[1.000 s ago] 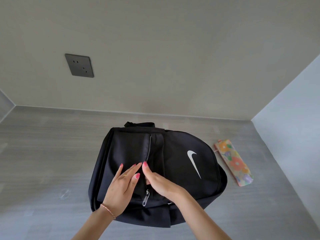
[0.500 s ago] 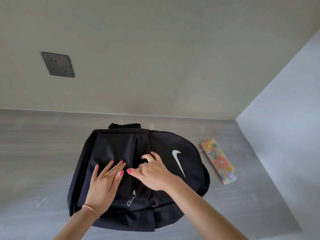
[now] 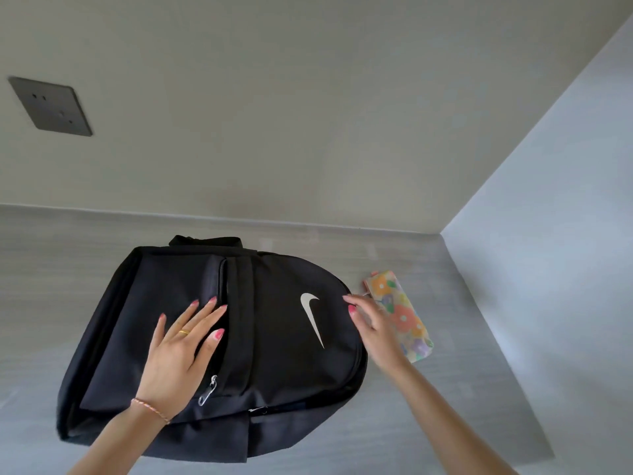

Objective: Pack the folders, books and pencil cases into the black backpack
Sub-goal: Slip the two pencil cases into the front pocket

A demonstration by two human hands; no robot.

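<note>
The black backpack [image 3: 281,337] with a white swoosh lies flat on the grey surface, front side up. My left hand [image 3: 178,351] rests flat on its front pocket, fingers spread beside the pocket's zip line, with the metal zip pull [image 3: 208,392] just below the palm. My right hand [image 3: 373,323] hovers at the bag's right edge with fingers apart, holding nothing. Just right of that hand lies a floral pencil case [image 3: 402,320], partly covered by my fingers. No folders or books are in view.
A pale wall runs behind the grey surface [image 3: 462,389], with a dark socket plate [image 3: 51,106] at upper left. A bluish side wall [image 3: 565,234] closes the right side near the pencil case.
My right hand has left the front pocket zip and moved right across the bag towards the floral pencil case. My left hand stays flat on the pocket.
</note>
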